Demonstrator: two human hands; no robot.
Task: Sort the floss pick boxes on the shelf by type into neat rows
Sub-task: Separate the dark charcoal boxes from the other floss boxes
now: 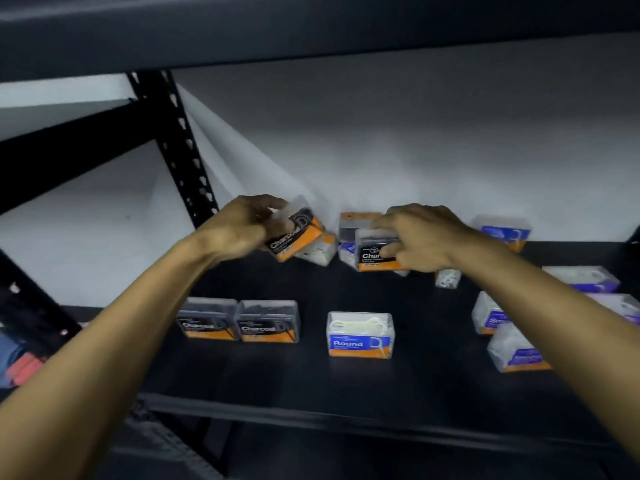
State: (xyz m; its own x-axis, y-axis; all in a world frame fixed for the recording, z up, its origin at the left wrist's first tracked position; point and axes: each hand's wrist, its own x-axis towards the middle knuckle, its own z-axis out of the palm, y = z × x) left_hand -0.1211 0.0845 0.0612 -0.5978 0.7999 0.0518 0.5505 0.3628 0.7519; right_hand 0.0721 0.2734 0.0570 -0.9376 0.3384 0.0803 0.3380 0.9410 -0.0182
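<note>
We hold one Charcoal box in each hand at the back of the shelf point(311, 382): left hand point(239, 230) grips the tilted box point(294, 237), right hand point(419, 240) the upright box point(375, 251). They look light, rigid and slick, so pinching opposite walls seems best.

Head view, down onto shelf point(311, 386)

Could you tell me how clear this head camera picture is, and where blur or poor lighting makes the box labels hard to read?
Head view: dim overall, the dark shelf swallowing detail; motion blur smears the left hand and its tilted Charcoal box; the right hand covers part of its Charcoal box; the Round box reads clearly; the purple-labelled boxes at right are soft; wide-angle distortion bends the frame edges.
</note>
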